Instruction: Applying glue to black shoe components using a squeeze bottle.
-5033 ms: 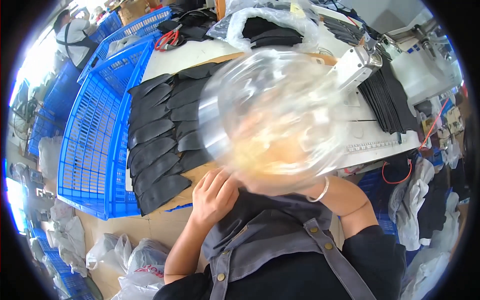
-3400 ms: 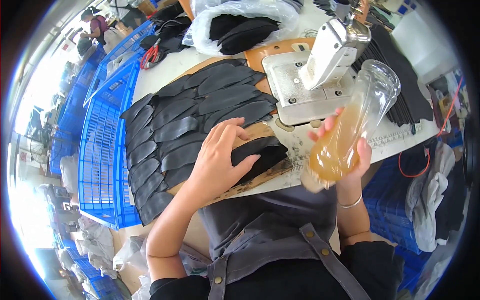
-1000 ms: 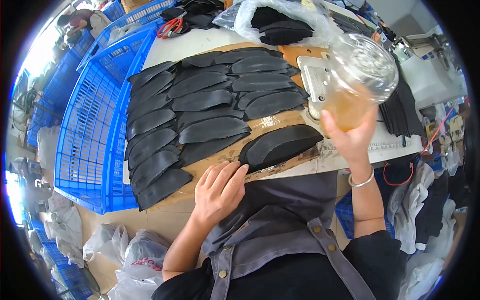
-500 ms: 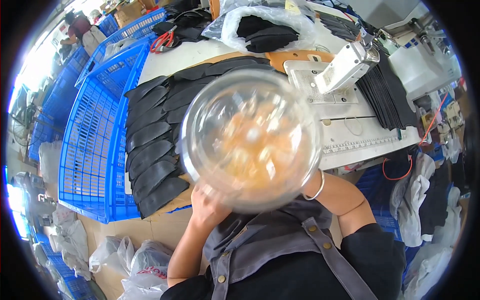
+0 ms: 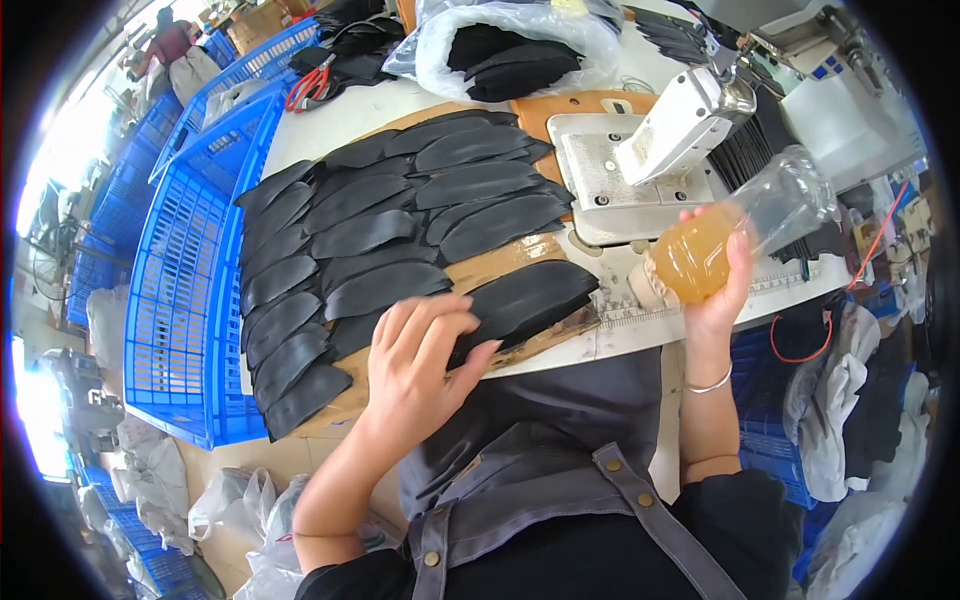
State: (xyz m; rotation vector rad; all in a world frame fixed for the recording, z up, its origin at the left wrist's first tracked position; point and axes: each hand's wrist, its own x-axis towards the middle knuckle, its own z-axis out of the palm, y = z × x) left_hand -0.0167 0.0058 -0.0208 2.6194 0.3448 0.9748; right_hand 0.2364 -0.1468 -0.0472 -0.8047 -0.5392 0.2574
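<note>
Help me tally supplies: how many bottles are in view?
1: the clear bottle of amber liquid, tilted in the right hand. Others may be hidden.

Grey apron [image 5: 560, 430] — brass snaps [image 5: 645, 499] (round), black short sleeves [image 5: 742, 530], silver bangle [image 5: 712, 387]

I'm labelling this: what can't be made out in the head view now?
In the head view:
Near black piece, left end: hidden by the left hand.
Some fingers of the right hand: hidden behind the bottle.
Overlapping black pieces: partly hidden by one another.
Upper-left person: too small to tell what they handle.
Grey machine: cut off by the upper edge.
</note>
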